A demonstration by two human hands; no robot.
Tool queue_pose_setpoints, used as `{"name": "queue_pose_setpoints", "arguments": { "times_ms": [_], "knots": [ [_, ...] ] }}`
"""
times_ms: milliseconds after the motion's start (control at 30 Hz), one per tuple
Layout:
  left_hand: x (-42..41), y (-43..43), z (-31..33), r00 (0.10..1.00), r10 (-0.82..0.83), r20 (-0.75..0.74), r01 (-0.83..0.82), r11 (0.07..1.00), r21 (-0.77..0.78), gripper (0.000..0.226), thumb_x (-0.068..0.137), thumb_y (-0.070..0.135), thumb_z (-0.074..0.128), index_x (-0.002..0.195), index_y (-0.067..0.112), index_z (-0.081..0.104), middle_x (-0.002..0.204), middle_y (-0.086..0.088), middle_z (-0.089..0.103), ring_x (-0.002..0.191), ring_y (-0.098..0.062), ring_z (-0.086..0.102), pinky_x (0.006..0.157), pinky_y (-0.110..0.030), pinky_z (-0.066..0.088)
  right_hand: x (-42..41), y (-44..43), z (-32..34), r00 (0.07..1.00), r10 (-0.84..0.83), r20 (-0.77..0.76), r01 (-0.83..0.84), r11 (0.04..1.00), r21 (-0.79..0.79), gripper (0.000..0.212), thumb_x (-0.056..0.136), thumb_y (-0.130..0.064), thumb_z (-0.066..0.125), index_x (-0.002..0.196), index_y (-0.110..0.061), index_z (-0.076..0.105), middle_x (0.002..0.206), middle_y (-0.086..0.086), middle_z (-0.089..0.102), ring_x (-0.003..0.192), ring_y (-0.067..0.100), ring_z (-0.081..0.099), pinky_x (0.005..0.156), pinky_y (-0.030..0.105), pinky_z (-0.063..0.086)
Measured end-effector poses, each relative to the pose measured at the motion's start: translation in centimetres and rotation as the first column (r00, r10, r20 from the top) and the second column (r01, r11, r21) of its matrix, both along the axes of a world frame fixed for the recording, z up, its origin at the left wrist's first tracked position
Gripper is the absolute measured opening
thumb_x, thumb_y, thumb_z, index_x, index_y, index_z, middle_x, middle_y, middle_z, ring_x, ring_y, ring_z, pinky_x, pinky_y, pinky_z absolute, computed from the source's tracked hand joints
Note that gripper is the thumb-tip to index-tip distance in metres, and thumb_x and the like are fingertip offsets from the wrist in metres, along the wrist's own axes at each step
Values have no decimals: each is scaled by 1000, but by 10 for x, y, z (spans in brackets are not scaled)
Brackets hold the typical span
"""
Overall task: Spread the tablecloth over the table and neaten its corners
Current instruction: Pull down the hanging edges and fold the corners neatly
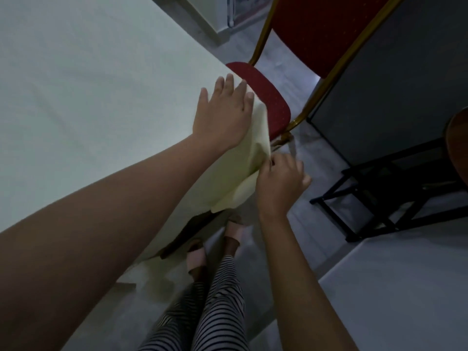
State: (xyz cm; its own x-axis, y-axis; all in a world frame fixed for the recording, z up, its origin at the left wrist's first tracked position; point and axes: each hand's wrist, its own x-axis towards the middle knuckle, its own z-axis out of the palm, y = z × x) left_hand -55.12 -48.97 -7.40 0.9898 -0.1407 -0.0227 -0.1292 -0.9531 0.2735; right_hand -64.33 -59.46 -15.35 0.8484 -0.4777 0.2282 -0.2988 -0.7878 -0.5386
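Observation:
A pale cream tablecloth covers the table across the left of the view and hangs over its near corner. My left hand lies flat, fingers spread, on the cloth at that corner. Just below and to the right, my right hand pinches the hanging fold of the cloth between thumb and fingers. A loose flap of cloth hangs beneath the fold. A dark piece of the table frame shows under the cloth's hem.
A red chair with a gold frame stands tight against the table corner. To the right is a grey panel on black folding legs. My feet in pink sandals stand on the grey floor.

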Motion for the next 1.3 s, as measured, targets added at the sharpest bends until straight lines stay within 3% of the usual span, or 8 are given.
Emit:
{"name": "queue_pose_setpoints", "arguments": {
  "times_ms": [500,700,833,900,1000,1067,1133,1300],
  "knots": [
    [-8,-9,3,999,-26,-24,26,1000,-12,52,103,35,13,152,17,18,160,-7,14,149,-22,7,119,-47,7,-18,-12,-14,1000,-28,-5,27,993,-117,18,87,-25,59,72,-17,65,70,-3,60,75,18,51,70,30,17],
    [-13,-12,20,991,-32,-129,3,977,-215,52,104,37,14,153,19,14,162,-4,2,149,-18,-2,119,-42,-2,-39,8,-47,961,61,-269,-92,990,-106,16,87,-25,57,74,-18,64,77,0,61,80,21,54,73,34,27],
    [-33,7,30,997,15,-76,-45,911,-409,49,105,36,18,152,23,20,162,1,5,149,-13,0,119,-37,-3,-71,27,-88,746,67,-662,-152,986,-71,13,86,-25,60,73,-23,62,82,-1,63,83,20,56,78,33,26],
    [-47,22,29,998,44,-38,-56,895,-443,48,105,35,20,151,24,24,162,2,7,148,-11,1,118,-34,-3,-89,23,-88,695,149,-704,-260,964,-52,17,88,-22,59,72,-18,63,80,3,64,81,23,59,80,34,34],
    [-63,41,26,996,91,-16,-89,889,-449,46,105,35,21,149,24,29,161,2,9,149,-12,3,119,-36,-2,-91,12,-70,704,228,-672,-339,940,-37,24,94,-20,44,80,-19,64,90,3,65,91,23,58,85,35,34],
    [-71,46,27,995,102,-2,-93,895,-436,46,105,34,22,149,24,30,161,1,10,149,-12,4,120,-37,-2,-78,5,-57,820,177,-544,-231,972,-32,25,94,-22,45,79,-17,65,91,5,67,92,25,60,81,35,32],
    [-73,49,29,996,88,12,-75,906,-416,46,104,34,23,149,24,29,161,1,10,149,-12,3,120,-37,-2,-56,0,-46,913,109,-392,-108,994,24,20,92,-28,53,103,-16,66,107,6,64,104,25,57,86,37,33],
    [-69,53,24,999,47,-19,-51,949,-310,49,104,36,25,151,22,25,162,-1,7,149,-15,2,122,-41,1,22,-14,-24,952,139,-274,-79,972,222,80,81,-42,67,146,-23,25,153,3,29,137,27,30,108,51,27]
  ]
}}
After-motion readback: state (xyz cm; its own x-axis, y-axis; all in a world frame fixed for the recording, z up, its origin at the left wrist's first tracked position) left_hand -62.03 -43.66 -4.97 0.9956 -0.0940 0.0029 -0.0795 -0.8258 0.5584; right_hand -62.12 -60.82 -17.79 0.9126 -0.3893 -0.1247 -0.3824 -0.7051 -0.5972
